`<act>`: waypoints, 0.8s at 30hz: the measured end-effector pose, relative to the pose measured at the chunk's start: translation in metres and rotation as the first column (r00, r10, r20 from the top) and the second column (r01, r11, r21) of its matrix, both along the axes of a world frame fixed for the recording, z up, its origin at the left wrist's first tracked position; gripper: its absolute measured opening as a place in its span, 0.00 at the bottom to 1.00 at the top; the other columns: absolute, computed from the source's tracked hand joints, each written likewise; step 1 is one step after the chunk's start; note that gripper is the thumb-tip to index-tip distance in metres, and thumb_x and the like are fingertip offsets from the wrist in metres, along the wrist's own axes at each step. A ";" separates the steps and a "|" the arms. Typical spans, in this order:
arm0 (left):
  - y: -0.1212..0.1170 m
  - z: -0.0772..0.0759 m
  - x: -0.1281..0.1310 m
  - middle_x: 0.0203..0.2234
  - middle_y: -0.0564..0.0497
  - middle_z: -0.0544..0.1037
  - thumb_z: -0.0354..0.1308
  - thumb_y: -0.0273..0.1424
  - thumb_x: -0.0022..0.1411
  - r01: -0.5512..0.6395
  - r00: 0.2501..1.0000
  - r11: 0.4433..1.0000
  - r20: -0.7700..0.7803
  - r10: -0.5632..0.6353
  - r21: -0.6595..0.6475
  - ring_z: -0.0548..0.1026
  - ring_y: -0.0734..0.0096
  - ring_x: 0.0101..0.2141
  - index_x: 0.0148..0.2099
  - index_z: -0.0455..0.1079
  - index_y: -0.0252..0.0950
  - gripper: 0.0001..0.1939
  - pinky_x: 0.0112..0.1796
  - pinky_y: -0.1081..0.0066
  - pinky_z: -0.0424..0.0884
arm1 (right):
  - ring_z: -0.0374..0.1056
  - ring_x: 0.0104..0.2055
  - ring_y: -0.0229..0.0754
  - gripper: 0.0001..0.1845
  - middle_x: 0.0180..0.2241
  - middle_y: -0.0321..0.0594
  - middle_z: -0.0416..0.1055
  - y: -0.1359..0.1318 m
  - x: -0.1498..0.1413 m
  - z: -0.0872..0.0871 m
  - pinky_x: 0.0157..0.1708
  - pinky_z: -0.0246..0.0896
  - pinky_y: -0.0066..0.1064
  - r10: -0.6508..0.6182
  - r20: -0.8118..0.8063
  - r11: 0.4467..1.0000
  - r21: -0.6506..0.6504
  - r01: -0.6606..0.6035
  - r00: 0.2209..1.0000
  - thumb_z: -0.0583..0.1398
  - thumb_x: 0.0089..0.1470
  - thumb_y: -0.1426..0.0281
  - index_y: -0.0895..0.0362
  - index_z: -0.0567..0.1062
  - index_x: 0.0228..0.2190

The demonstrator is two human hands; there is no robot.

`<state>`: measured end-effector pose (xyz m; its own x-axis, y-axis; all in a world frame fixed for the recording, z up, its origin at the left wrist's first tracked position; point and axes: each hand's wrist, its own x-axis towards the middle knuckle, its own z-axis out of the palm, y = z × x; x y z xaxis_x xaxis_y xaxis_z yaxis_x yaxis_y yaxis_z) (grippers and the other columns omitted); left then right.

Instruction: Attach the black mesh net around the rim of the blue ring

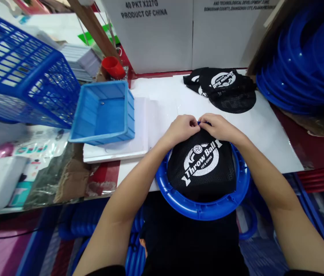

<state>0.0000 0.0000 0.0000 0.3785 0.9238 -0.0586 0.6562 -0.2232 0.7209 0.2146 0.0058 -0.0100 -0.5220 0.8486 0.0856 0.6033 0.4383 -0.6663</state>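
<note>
A blue plastic ring (203,212) overhangs the front edge of the table, close to my body. Across its opening lies a black mesh net (222,174) printed in white with "Throw Ball". My left hand (182,129) and my right hand (218,126) meet at the far side of the ring, fingers pinched on the net's edge there. Both hands are closed, with fingertips nearly touching. The ring's far rim is mostly hidden under the hands and net. Beyond them, more black mesh nets (228,90) lie piled on the white tabletop.
Left of the hands, a light blue bin (104,115) rests on a white slab. A tall blue basket (27,65) leans beside it, near a red cup (113,68). White cartons (162,42) stand at the back. Stacked blue rings (300,69) fill a box at right.
</note>
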 end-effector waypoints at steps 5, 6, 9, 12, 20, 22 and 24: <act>0.002 0.002 -0.002 0.37 0.45 0.87 0.62 0.28 0.69 0.036 0.999 0.999 -0.035 -0.036 0.010 0.81 0.61 0.39 0.40 0.82 0.35 0.07 0.44 0.62 0.72 | 0.79 0.51 0.55 0.08 0.46 0.47 0.85 0.000 -0.002 0.001 0.58 0.72 0.49 -0.039 0.006 0.999 -0.013 0.039 0.999 0.61 0.66 0.67 0.52 0.79 0.34; 0.002 0.002 -0.004 0.38 0.45 0.87 0.61 0.29 0.71 0.060 0.998 0.998 -0.034 -0.059 0.021 0.81 0.60 0.40 0.41 0.82 0.35 0.08 0.45 0.61 0.73 | 0.79 0.51 0.56 0.08 0.46 0.47 0.85 -0.001 -0.001 0.001 0.58 0.72 0.50 -0.050 -0.011 0.998 -0.028 0.050 0.999 0.62 0.66 0.66 0.52 0.80 0.34; 0.002 0.002 -0.013 0.45 0.44 0.88 0.60 0.32 0.75 0.209 0.978 0.974 -0.021 -0.208 0.090 0.83 0.58 0.46 0.49 0.84 0.37 0.10 0.53 0.59 0.76 | 0.80 0.52 0.57 0.07 0.47 0.45 0.86 -0.002 0.006 0.004 0.58 0.72 0.51 -0.065 -0.076 0.996 -0.072 0.060 0.995 0.63 0.64 0.66 0.52 0.82 0.38; 0.003 -0.001 -0.021 0.52 0.44 0.87 0.63 0.33 0.75 0.352 0.936 0.918 -0.055 -0.348 0.184 0.83 0.54 0.54 0.57 0.83 0.40 0.13 0.60 0.54 0.76 | 0.80 0.53 0.57 0.09 0.48 0.44 0.87 -0.002 0.015 0.009 0.59 0.72 0.52 -0.022 -0.105 0.996 -0.086 0.013 0.994 0.63 0.63 0.65 0.51 0.83 0.41; 0.001 0.003 -0.021 0.60 0.39 0.83 0.56 0.30 0.80 0.331 0.939 0.842 -0.236 -0.250 0.426 0.79 0.48 0.60 0.56 0.82 0.38 0.14 0.61 0.50 0.75 | 0.80 0.55 0.59 0.09 0.50 0.46 0.85 0.000 0.030 0.011 0.62 0.73 0.54 0.015 0.011 1.000 0.002 -0.015 1.000 0.65 0.62 0.63 0.50 0.83 0.43; -0.002 0.011 -0.024 0.61 0.38 0.82 0.57 0.31 0.80 0.263 0.957 0.848 -0.239 -0.167 0.461 0.78 0.47 0.61 0.51 0.82 0.37 0.11 0.61 0.50 0.74 | 0.79 0.56 0.60 0.09 0.51 0.48 0.84 0.000 0.035 0.012 0.62 0.72 0.55 -0.099 0.077 0.994 0.054 0.095 0.992 0.64 0.62 0.66 0.51 0.81 0.44; -0.007 0.021 -0.027 0.59 0.39 0.82 0.61 0.36 0.80 0.235 0.953 0.868 -0.280 -0.116 0.438 0.77 0.46 0.61 0.45 0.81 0.38 0.11 0.62 0.50 0.72 | 0.78 0.55 0.61 0.09 0.51 0.50 0.83 0.001 0.044 0.016 0.61 0.73 0.54 -0.216 0.139 0.976 0.065 0.209 0.966 0.65 0.59 0.68 0.52 0.79 0.43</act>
<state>-0.0271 -0.0067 0.0206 0.5661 0.7860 0.2484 0.7113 -0.6181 0.3347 0.2587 0.0063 0.0062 -0.3399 0.9380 0.0678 0.7742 0.3200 -0.5461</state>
